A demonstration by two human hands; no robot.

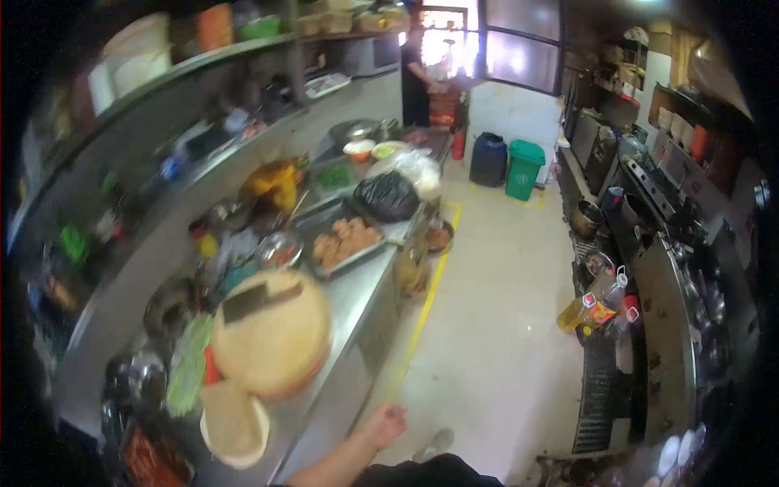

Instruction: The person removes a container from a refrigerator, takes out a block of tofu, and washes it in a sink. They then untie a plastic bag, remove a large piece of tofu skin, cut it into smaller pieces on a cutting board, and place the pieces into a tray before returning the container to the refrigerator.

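Observation:
My left hand [385, 424] is low in the middle of the view, beside the steel counter's front edge and over the floor. Its fingers are loosely curled, and I see nothing in them. Nearest on the counter is a round wooden chopping block [284, 349] with a cleaver [245, 303] lying flat on it. A pale bowl [256, 442] with a flat tan piece in it sits at the block's near side. Beyond the block, a metal tray [357, 258] holds several brownish lumps of food. My right hand is out of view.
A black plastic bag [386, 197] lies behind the tray. A pale floor [479, 325] runs between the counter and the stove line. Oil bottles [578, 312] stand at right. A green bin [525, 166] and a person in dark clothes [415, 73] are at the far end.

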